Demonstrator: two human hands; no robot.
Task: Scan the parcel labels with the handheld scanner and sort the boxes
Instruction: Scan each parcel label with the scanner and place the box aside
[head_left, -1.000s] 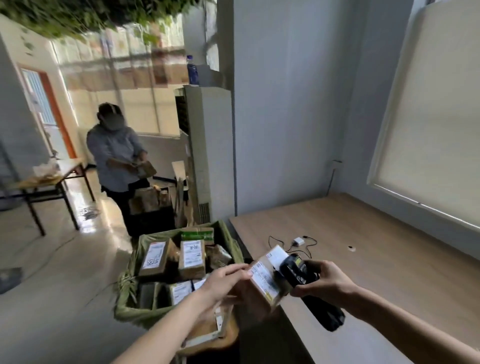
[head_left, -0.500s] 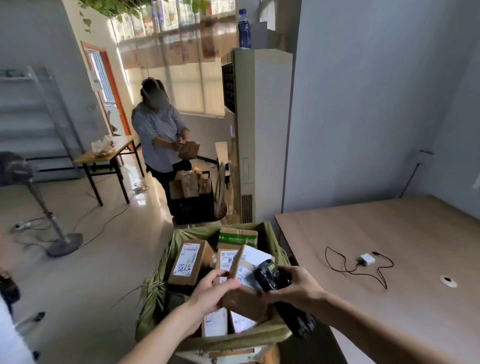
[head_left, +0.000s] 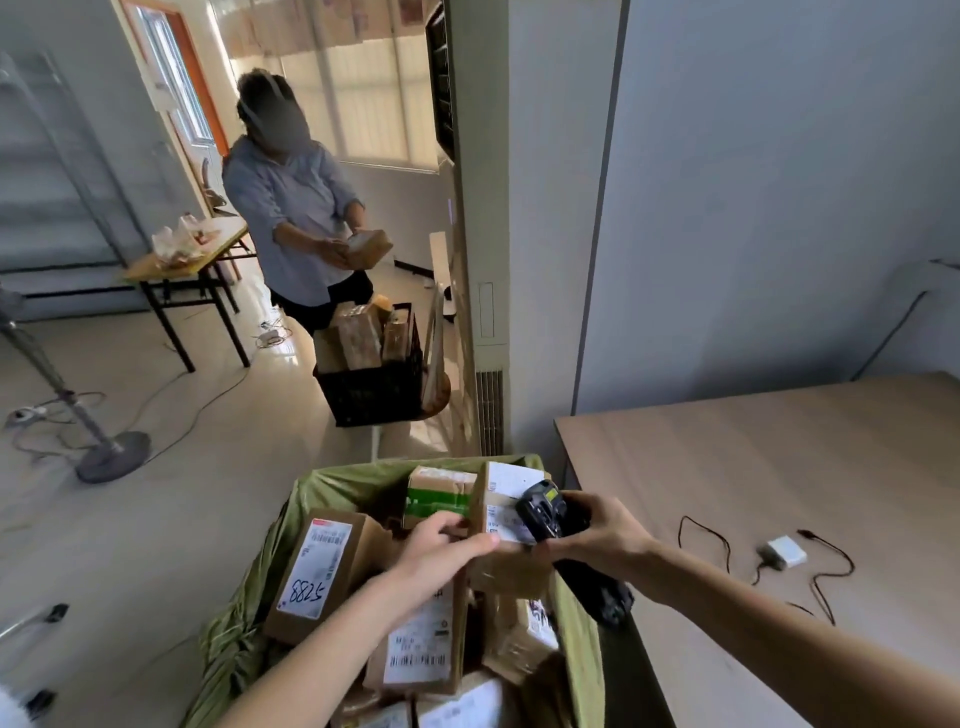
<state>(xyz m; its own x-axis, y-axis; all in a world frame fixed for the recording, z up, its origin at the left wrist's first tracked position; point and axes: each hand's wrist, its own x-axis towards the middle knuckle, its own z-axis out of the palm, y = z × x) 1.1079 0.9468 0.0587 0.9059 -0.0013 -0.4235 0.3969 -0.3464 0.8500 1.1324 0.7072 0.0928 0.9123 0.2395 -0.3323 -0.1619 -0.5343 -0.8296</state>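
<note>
My left hand (head_left: 444, 545) grips a small cardboard parcel (head_left: 506, 512) with a white label, held above the green sack (head_left: 332, 486) of parcels. My right hand (head_left: 602, 530) holds the black handheld scanner (head_left: 543, 512), its head right against the parcel's label. The scanner's handle hangs down below my wrist. Inside the sack lie several more labelled boxes, among them one marked 8825 (head_left: 317, 566) and a green-and-brown box (head_left: 439, 491).
A wooden table (head_left: 779, 457) stands to the right with a white charger and black cable (head_left: 784, 553). Ahead, another person (head_left: 291, 208) holds a parcel over a black crate (head_left: 371, 384) of boxes. A fan stand (head_left: 104, 457) and cables are on the floor at left.
My view has swung left and down. Both hands carried the parcel and scanner from over the table's edge to above the sack, and the scanner stays on the label.
</note>
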